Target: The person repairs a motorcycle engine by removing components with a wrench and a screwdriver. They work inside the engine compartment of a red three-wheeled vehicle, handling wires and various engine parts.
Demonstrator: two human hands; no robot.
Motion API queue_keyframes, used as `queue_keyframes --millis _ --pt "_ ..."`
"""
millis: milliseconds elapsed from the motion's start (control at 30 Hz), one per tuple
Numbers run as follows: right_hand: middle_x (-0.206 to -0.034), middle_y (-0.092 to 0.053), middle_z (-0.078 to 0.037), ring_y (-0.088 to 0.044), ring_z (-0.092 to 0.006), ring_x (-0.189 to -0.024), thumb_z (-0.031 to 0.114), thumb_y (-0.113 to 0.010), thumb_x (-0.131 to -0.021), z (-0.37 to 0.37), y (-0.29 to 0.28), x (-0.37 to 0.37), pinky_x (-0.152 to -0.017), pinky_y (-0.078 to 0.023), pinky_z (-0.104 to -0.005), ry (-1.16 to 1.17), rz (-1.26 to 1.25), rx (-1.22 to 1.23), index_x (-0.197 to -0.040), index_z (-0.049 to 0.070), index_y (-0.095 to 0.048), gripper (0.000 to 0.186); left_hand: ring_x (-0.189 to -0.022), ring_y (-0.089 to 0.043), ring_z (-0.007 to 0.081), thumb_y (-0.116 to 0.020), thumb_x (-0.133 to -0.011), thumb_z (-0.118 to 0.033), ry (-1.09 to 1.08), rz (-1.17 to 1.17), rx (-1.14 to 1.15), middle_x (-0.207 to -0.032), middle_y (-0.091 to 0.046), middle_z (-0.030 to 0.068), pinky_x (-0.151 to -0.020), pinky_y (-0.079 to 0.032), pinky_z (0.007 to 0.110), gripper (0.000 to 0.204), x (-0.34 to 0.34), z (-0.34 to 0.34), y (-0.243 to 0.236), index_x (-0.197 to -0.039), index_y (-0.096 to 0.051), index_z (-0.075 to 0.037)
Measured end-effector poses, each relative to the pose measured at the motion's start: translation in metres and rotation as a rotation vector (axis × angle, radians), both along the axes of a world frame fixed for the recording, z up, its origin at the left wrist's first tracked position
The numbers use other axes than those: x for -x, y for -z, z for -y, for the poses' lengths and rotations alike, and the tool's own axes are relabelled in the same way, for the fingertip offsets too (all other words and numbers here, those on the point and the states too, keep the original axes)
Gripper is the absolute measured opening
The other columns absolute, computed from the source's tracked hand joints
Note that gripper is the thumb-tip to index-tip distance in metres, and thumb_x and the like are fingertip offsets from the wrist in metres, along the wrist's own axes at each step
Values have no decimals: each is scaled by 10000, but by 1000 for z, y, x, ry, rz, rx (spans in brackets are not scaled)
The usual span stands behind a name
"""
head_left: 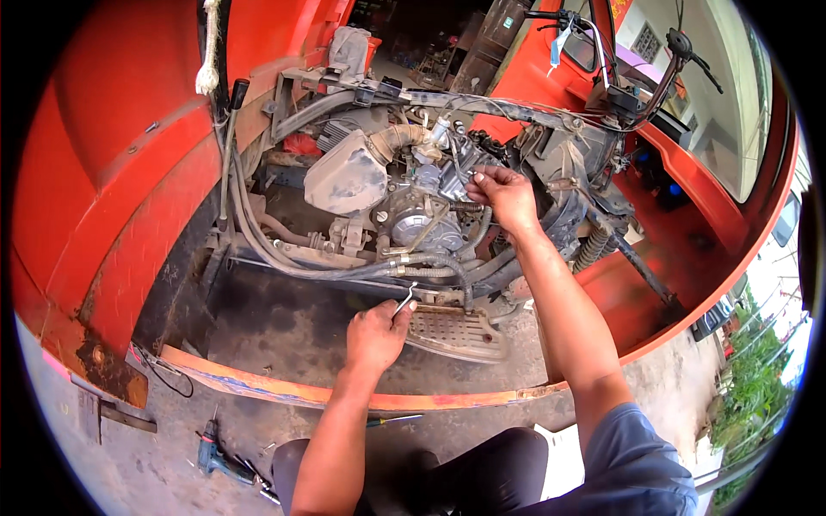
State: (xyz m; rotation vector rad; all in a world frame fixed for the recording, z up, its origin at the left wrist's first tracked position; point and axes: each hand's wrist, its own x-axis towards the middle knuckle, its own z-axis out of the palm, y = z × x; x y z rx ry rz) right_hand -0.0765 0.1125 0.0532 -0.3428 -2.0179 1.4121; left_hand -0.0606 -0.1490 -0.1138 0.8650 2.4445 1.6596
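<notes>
My left hand (pixel 376 337) is closed around a slim silver tool with a bent tip (pixel 407 297), which points up toward the engine just above a ribbed metal footboard (pixel 456 331). My right hand (pixel 506 199) reaches in at the engine's cylinder (pixel 460 168), thumb and fingers pinched together. What sits between those fingertips, if anything, is too small to make out. Below and left of that hand is the round engine cover (pixel 426 230). A dusty grey airbox (pixel 347 176) joins the engine through a brown duct (pixel 398 138).
Red body panels (pixel 129 172) rise on the left, with an orange sill (pixel 284 391) between me and the engine. Hoses (pixel 335 273) run along the frame. Handlebars (pixel 662 82) stand at the far right. On the ground lie a cordless drill (pixel 219 456) and a screwdriver (pixel 396 420).
</notes>
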Motion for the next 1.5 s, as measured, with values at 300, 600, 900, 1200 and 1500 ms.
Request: queue_keyframes --millis 300,600,900,1200,1500 --pt "-965 -735 -160 -713 -297 -912 115 -741 -841 -67 -10 119 -830 -561 -384 224 45 -1133 -994 37 -736 172 -688 -630 456 -645 -974 -429 11 76 -37 -672 -640 199 -631 -507 526 447 23 -12 4 -765 -631 -34" --pt "-956 -648 -144 -634 -365 -986 151 -764 -795 -114 15 152 -879 -505 -466 207 1 -1503 -928 77 -739 155 -680 -660 420 -668 -968 -339 41 -50 -49 -715 -674 170 -617 -532 508 300 23 -11 0 -838 -664 -68" --pt "-962 -640 -129 -609 -346 -1012 146 -740 -787 -108 24 156 -888 -470 -490 268 -50 -1569 -910 92 -738 135 -633 -599 440 -711 -947 -343 -8 -145 -144 -656 -605 180 -546 -469 498 400 23 -13 2 -727 -565 -42" --pt "-961 -644 -132 -608 -362 -992 150 -766 -788 -95 34 152 -884 -472 -492 395 -100 -1541 -926 62 -743 166 -629 -621 420 -732 -927 -319 3 -185 -145 -679 -633 162 -540 -493 483 370 23 -12 3 -739 -568 -46" --pt "-968 -632 -197 -604 -407 -971 114 -792 -756 -103 35 159 -874 -494 -491 409 -77 -1497 -1024 24 -691 299 -618 -623 409 -747 -914 -298 1 -219 -152 -668 -625 159 -525 -492 471 354 23 -10 1 -739 -566 -49"
